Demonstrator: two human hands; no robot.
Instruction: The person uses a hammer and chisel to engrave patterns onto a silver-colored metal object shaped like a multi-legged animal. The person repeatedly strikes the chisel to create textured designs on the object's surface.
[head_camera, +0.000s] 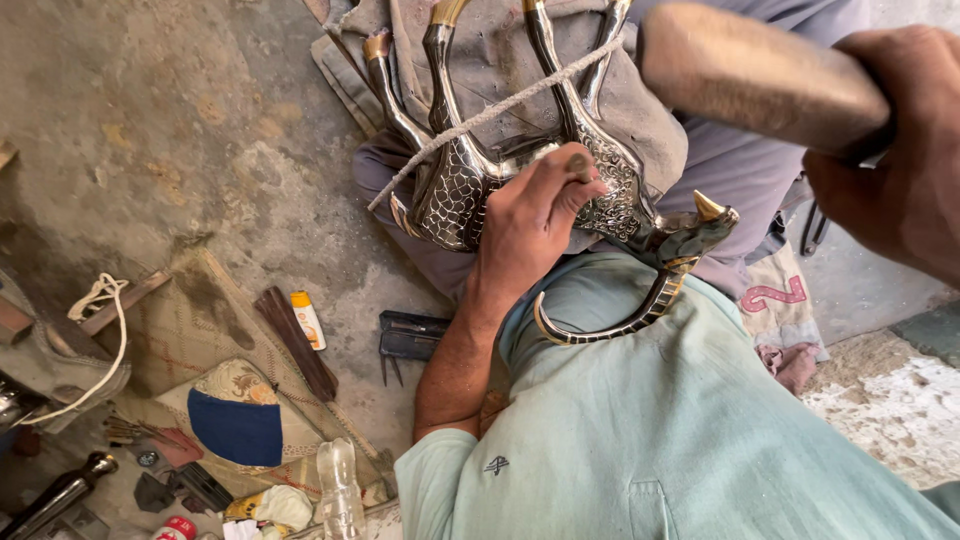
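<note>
1. Left hand (530, 215): clenched around a small chisel-like punch (579, 163), whose blunt top shows above the thumb and forefinger. The punch tip is hidden by the fingers; it appears to bear on the metal figure beneath.
2. Right hand (895, 150): raised at the upper right, gripping the thick wooden handle (760, 75) of a striking tool. The head of that tool cannot be seen.
3. Work piece: a metal animal figure (470, 185), silver with brass tips, lies directly under the left hand on the person's lap. Its legs point away from the hands, and engraved scale patterning covers the body. The horned head (695, 235) and a curved banded horn (610, 325) lie between the two hands, nearer the body.
4. A rope (500, 105) crosses the figure's legs beyond the left hand, over a grey cloth (500, 50) padding the lap.
5. Left of the left forearm, on the concrete floor (180, 120): a dark metal comb-like tool (408, 338), a small yellow-capped tube (308, 318) and a dark wooden strip (295, 342).
6. Further left and nearer the person: a blue and patterned cushion (238, 412), a clear plastic bottle (338, 490) and a coil of white cord (100, 295).
</note>
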